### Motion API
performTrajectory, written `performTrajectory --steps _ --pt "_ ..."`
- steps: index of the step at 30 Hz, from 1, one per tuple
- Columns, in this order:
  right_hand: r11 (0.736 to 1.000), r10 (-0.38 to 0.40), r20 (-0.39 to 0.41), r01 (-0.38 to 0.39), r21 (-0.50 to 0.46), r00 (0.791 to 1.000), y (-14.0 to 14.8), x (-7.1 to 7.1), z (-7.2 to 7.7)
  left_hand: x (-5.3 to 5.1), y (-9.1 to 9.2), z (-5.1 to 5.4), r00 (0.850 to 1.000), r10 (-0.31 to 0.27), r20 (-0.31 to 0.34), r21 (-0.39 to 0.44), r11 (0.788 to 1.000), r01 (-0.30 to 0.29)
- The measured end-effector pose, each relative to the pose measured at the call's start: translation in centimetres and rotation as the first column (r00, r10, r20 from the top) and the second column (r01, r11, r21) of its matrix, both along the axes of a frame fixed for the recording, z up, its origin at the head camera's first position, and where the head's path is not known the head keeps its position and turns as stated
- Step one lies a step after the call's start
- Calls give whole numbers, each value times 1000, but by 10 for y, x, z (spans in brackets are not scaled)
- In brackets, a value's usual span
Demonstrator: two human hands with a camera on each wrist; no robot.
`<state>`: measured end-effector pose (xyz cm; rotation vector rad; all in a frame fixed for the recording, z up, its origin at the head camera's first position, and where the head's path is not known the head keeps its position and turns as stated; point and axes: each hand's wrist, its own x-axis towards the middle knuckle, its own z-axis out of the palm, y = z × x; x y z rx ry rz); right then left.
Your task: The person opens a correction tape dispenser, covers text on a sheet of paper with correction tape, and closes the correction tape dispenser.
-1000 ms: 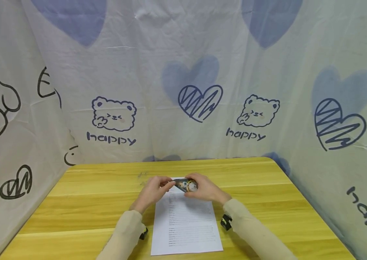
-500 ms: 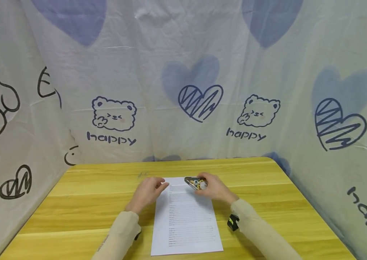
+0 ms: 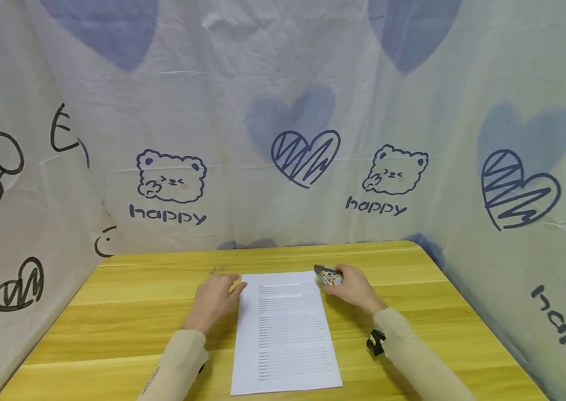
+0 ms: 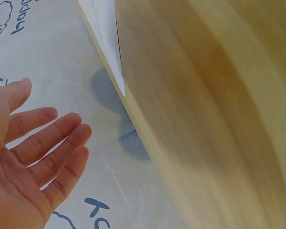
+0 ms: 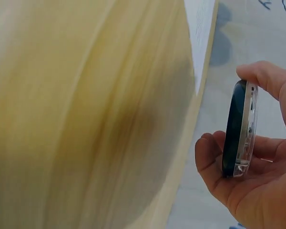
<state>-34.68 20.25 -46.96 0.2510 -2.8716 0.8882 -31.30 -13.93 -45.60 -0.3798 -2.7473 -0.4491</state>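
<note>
A smartphone point(image 3: 328, 275) in a clear case with a patterned back is gripped in my right hand point(image 3: 358, 289), by the far right corner of a printed sheet of paper point(image 3: 288, 348). In the right wrist view, the thumb and fingers hold the phone point(image 5: 235, 129) by its long edges, its dark screen side and side buttons showing. My left hand point(image 3: 212, 301) hovers beside the sheet's upper left edge with nothing in it. The left wrist view shows that hand point(image 4: 43, 162) palm up to the camera, fingers loosely extended. Lines of small print on the sheet are too tiny to read.
The yellow wood-grain table point(image 3: 443, 334) stretches out around the sheet on both sides. A white curtain point(image 3: 242, 211) printed with hearts and bears hangs behind the table and along its sides. A black strap point(image 3: 375, 342) sits at the right wrist.
Both hands were at the phone over the sheet's top. The left hand let go and drew back left, while the right hand carried the phone rightward, uncovering the sheet. The head view shifted slightly.
</note>
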Motion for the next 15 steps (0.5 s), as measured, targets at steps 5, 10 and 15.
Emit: performTrajectory --steps 5,10,15 --pt "999 -47 7 47 21 999 20 0 2 0 -3 -1 1000 -4 -1 15 1000 4" --pt "994 -94 20 92 63 995 42 -1 1 1 -5 -2 1000 -23 1 18 1000 23" --pt "990 -118 26 115 79 993 62 -1 1 3 -8 -2 999 -21 -37 -7 1000 20"
